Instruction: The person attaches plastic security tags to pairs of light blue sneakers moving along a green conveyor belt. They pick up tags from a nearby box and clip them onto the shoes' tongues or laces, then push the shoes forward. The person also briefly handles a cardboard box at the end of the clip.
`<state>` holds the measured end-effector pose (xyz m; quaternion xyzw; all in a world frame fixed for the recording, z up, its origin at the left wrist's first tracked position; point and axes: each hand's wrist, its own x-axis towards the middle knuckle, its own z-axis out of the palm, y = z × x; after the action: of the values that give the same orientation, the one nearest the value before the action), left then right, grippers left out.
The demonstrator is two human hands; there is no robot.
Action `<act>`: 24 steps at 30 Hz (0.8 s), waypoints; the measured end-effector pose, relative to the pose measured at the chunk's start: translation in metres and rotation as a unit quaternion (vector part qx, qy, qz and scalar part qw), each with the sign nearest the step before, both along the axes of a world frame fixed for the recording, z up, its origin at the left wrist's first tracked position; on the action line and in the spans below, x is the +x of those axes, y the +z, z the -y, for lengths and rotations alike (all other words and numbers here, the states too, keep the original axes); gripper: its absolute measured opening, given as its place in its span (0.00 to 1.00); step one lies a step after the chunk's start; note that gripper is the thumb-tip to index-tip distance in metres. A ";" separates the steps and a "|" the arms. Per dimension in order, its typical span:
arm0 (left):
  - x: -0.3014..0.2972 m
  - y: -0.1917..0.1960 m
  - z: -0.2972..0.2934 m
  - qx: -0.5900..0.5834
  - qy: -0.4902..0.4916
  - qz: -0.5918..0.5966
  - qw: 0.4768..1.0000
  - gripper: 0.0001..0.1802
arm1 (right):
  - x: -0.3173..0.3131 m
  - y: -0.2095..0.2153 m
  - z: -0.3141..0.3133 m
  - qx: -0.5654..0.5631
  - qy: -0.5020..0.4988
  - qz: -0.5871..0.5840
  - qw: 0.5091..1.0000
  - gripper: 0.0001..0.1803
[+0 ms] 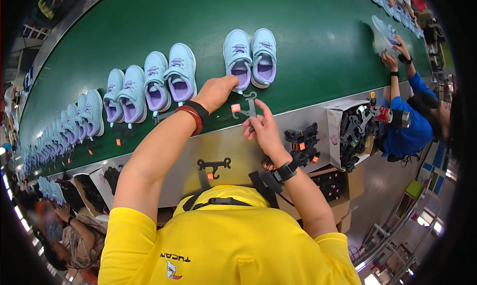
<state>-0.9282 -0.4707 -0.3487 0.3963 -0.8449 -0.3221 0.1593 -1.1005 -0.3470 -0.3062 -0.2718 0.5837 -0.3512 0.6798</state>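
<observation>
Blue rounded shoe (237, 51): left hand (214, 95) grip clamped on heel (245, 86); right hand (268, 133) grip pinching hooked hanger (252, 106).

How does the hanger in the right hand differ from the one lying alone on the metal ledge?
The held hanger is in the right hand; the loose hanger lies on the metal ledge. The held hanger's bar points up the picture, the loose hanger's runs across it. Both carry an orange tag.
</observation>
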 end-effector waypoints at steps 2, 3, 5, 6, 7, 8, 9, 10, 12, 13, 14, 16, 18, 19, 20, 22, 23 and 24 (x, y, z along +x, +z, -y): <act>-0.001 -0.002 -0.002 -0.005 0.010 -0.010 1.000 0.06 | -0.003 -0.005 0.005 -0.001 -0.026 0.006 1.000 0.27; 0.000 -0.002 -0.003 0.003 0.012 -0.001 1.000 0.07 | 0.000 -0.008 0.005 0.002 -0.033 0.018 0.999 0.28; 0.000 -0.002 -0.004 0.006 0.018 0.008 1.000 0.08 | 0.003 -0.014 0.005 0.006 -0.042 0.037 0.998 0.29; -0.001 -0.002 -0.004 0.002 0.021 0.008 1.000 0.08 | 0.004 -0.016 0.005 0.007 -0.045 0.046 0.998 0.29; -0.001 -0.002 -0.004 -0.002 0.025 0.008 1.000 0.08 | 0.005 -0.018 0.005 0.008 -0.047 0.054 0.997 0.29; 0.000 -0.002 -0.004 -0.002 0.024 0.015 1.000 0.09 | 0.006 -0.020 0.005 0.009 -0.044 0.058 0.997 0.29; 0.000 -0.002 -0.004 -0.002 0.022 0.022 1.000 0.09 | 0.007 -0.020 0.005 0.010 -0.043 0.061 0.997 0.29; -0.001 -0.002 -0.004 -0.002 0.020 0.028 0.999 0.09 | 0.007 -0.020 0.005 0.011 -0.041 0.064 0.997 0.29; 0.001 0.001 -0.002 -0.006 0.008 0.055 0.998 0.09 | 0.009 -0.016 0.007 0.036 0.006 0.062 0.997 0.27; 0.001 0.002 -0.001 -0.009 0.000 0.067 0.998 0.09 | 0.008 -0.014 0.007 0.048 0.027 0.059 0.997 0.26; 0.002 0.002 0.000 -0.014 0.000 0.072 0.997 0.09 | 0.004 -0.017 0.011 0.014 0.076 0.007 0.997 0.24; 0.003 0.004 0.002 -0.026 -0.001 0.079 0.997 0.08 | -0.009 -0.021 0.027 -0.053 0.171 -0.099 0.979 0.21; 0.001 0.006 -0.002 -0.030 -0.008 0.093 0.995 0.17 | -0.020 -0.018 0.040 -0.038 0.174 -0.094 0.980 0.18; -0.002 0.011 -0.006 -0.036 -0.012 0.093 0.995 0.20 | -0.025 -0.014 0.046 -0.028 0.174 -0.074 0.982 0.18; -0.004 0.015 -0.009 -0.042 -0.015 0.093 0.995 0.23 | -0.029 -0.009 0.051 -0.018 0.175 -0.055 0.983 0.18; -0.005 0.018 -0.017 -0.058 -0.105 0.118 0.986 0.28 | -0.032 -0.007 0.057 -0.021 0.177 -0.052 0.983 0.14; -0.005 0.017 -0.018 -0.056 -0.089 0.101 0.989 0.27 | -0.033 -0.009 0.058 -0.040 0.177 -0.062 0.982 0.13; -0.005 0.016 -0.019 -0.054 -0.071 0.084 0.992 0.26 | -0.035 -0.011 0.061 -0.058 0.176 -0.072 0.980 0.12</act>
<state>-0.9329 -0.4516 -0.3324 0.3513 -0.8974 -0.2527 0.0857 -1.1355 -0.4083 -0.3171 -0.4342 0.5527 -0.2388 0.6700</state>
